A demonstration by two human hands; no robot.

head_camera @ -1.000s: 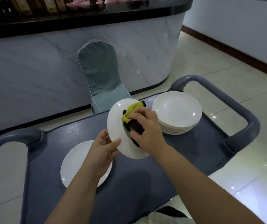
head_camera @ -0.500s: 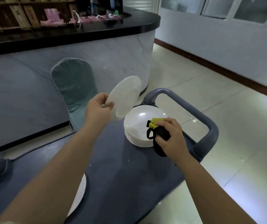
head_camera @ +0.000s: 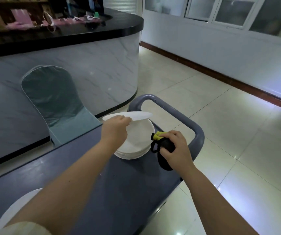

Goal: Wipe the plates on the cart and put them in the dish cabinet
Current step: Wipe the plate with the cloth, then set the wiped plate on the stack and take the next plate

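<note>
So: a lone plate sits far left on the cart. Left hand pinches the wiped plate by its rim. It's gone from tilted to flat, just over the stack. Right hand is curled round the cloth, now off the plate, beside the stack. Wipe looks done, probably stacking next. Cabinet step still pending.

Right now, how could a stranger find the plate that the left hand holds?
Look at the grey cart, at its far end by the curved handle, where a stack of white plates stands. Just above that stack, the left hand holds one white plate by its rim. It alone is in the air, nearly level; the others lie on the cart.
</note>
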